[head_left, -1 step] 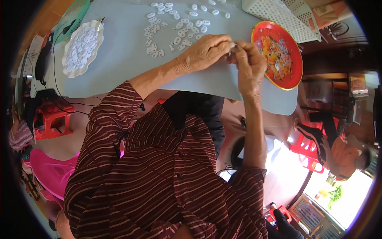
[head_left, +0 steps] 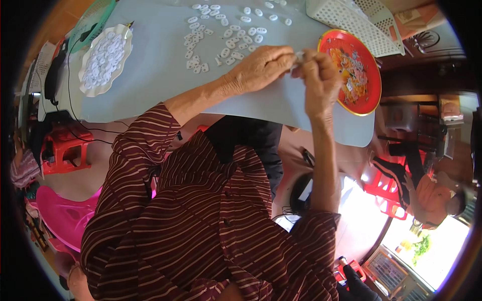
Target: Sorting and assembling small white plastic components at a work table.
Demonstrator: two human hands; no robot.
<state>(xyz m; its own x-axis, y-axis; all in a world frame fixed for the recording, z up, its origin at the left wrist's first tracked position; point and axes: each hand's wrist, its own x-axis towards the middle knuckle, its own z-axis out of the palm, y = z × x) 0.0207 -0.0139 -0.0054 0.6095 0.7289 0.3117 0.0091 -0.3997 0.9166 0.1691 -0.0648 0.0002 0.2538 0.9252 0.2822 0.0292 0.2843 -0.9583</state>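
Head view shows me two hands meeting over a pale blue table (head_left: 150, 75). The left hand (head_left: 258, 67) and the right hand (head_left: 319, 83) are both pinched shut on one small white piece (head_left: 299, 55), held between their fingertips just above the table. Near the left hand lie many loose white pieces (head_left: 223, 32). Just beside the right hand sits a red plate (head_left: 371, 83) with bits in it. A white scalloped plate (head_left: 125, 60) full of white pieces is well apart, far left.
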